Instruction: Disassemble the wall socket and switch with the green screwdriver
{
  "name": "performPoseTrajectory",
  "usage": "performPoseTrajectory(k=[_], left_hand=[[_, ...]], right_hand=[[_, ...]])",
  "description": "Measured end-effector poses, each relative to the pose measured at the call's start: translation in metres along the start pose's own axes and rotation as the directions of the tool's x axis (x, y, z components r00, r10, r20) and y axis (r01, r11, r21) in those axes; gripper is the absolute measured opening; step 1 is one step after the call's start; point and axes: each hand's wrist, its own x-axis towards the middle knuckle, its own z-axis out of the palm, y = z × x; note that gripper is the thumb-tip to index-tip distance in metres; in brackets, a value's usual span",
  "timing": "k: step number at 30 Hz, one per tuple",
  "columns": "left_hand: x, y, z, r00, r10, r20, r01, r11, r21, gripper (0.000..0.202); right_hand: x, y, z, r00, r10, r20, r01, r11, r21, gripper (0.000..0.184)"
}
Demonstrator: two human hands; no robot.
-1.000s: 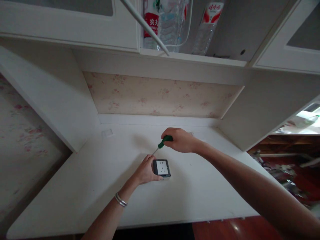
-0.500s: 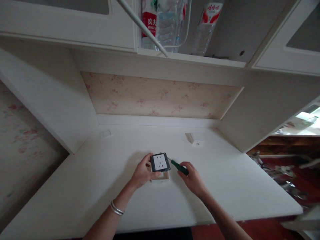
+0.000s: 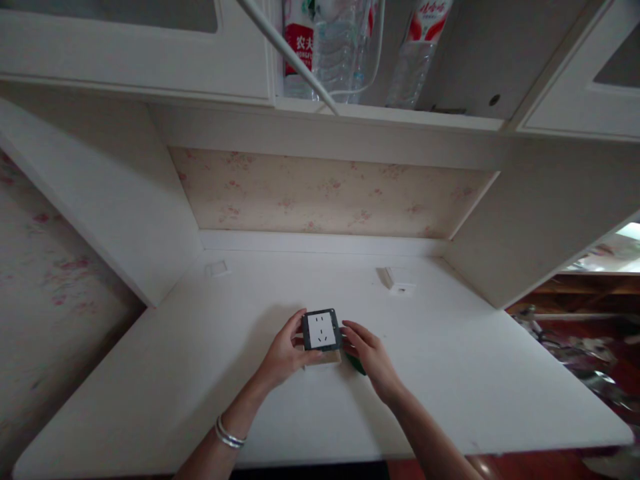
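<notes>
Left hand [image 3: 286,352] is gripping the socket panel [image 3: 321,330] at its 9 o'clock edge, thumb lying along the 6 o'clock edge. Panel is sitting mid-worktop [image 3: 450,380], partly covering a pale box [image 3: 330,360] that is showing at 6 o'clock. Right hand [image 3: 374,360] is staying unclenched at 3 o'clock, fingers half-curled right beside the panel; can't tell if they're touching. A green handle [image 3: 356,365] is poking out under that hand, between 4 and 5; can't tell if it's being held.

Handling, guessing: panel is looking light, stiff, smooth plastic, maybe slippery, possibly cracking if dropped. Opposite edges of the dark rim are offering the best hold.

Counts: two hands, one panel, one pale box, one green handle. One white block [image 3: 400,280] is resting at 2 o'clock, one thin square piece [image 3: 217,269] is lying at 10. Overhead, one bottle [image 3: 411,70] is showing separately at 1; bottle cluster [image 3: 337,50] is overlapping at 12, count unclear.
</notes>
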Motion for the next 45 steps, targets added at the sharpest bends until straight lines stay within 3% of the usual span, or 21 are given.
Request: performPoseTrajectory(k=[2, 6, 10, 14, 20, 27, 35, 41, 45], left_hand=[[0.001, -0.003, 0.0, 1.0, 0.025, -0.003, -0.025, 1.0, 0.003, 0.09], [0.001, -0.006, -0.002, 0.998, 0.068, -0.014, -0.069, 0.998, -0.016, 0.087], [-0.001, -0.003, -0.003, 0.995, 0.011, -0.097, -0.021, 0.995, -0.096, 0.087], [-0.004, 0.001, -0.004, 0.983, -0.04, -0.181, -0.012, 0.96, -0.28, 0.06], [-0.007, 0.005, -0.009, 0.983, -0.134, -0.128, 0.058, 0.879, -0.472, 0.034], [-0.008, 0.012, -0.011, 0.97, -0.188, -0.152, 0.093, 0.872, -0.481, 0.036], [-0.006, 0.003, -0.009, 0.96, -0.234, -0.157, 0.131, 0.865, -0.485, 0.034], [-0.004, 0.001, -0.007, 0.958, -0.184, -0.221, 0.063, 0.884, -0.463, 0.037], [-0.005, 0.003, -0.007, 0.959, -0.189, -0.21, 0.068, 0.876, -0.478, 0.038]], right_hand=[[0.002, -0.005, 0.013, 0.997, 0.035, 0.064, -0.044, 0.988, 0.15, 0.041], [0.003, -0.007, 0.029, 0.997, -0.002, 0.078, -0.019, 0.964, 0.267, 0.04], [0.004, -0.003, 0.035, 0.997, 0.02, 0.07, -0.043, 0.937, 0.347, 0.036], [0.008, 0.002, 0.039, 0.996, 0.06, 0.061, -0.08, 0.907, 0.414, 0.034], [0.009, 0.0, 0.045, 0.998, 0.034, 0.053, -0.054, 0.888, 0.457, 0.035], [0.012, 0.003, 0.049, 0.997, 0.055, 0.056, -0.076, 0.869, 0.489, 0.038], [0.014, 0.008, 0.046, 0.996, 0.084, 0.011, -0.078, 0.863, 0.499, 0.035], [0.015, 0.007, 0.046, 0.997, 0.073, 0.032, -0.08, 0.86, 0.504, 0.035], [0.014, 0.006, 0.048, 0.996, 0.073, 0.05, -0.089, 0.85, 0.519, 0.036]])
